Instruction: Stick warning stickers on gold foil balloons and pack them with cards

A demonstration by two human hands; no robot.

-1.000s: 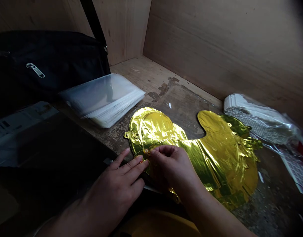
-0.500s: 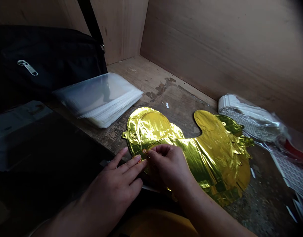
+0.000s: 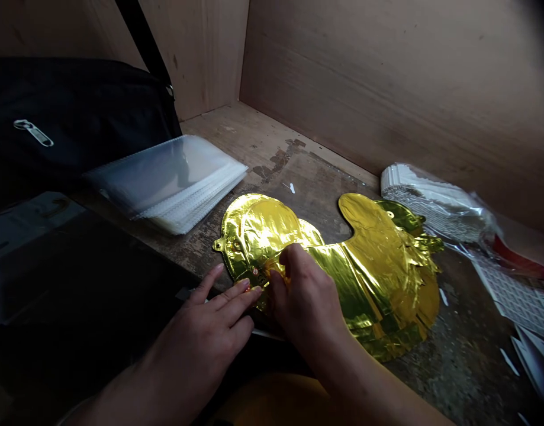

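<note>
A deflated gold foil balloon [image 3: 364,254] lies creased on the worn wooden table, with small tabs at its left and right ends. My left hand [image 3: 209,325] has its fingers stretched out, the tips pressing on the balloon's lower left edge. Just to the right, my right hand [image 3: 305,290] is closed, thumb and curled fingers pinching a fold of the foil. A small round printed mark shows on the foil between the two hands. The foil inside the right hand's grip is hidden by the fingers.
Clear plastic sleeves [image 3: 187,183] are stacked behind the balloon on the left, beside a black bag [image 3: 98,112]. A plastic-wrapped bundle of white strips [image 3: 431,201] lies at right, near a patterned sheet [image 3: 511,290]. Wooden panels [image 3: 364,77] close off the back.
My right hand has shifted slightly up from the small round mark, its fingers now curled tighter on the foil. My left hand stays at the edge. The whole view has shifted a little.
</note>
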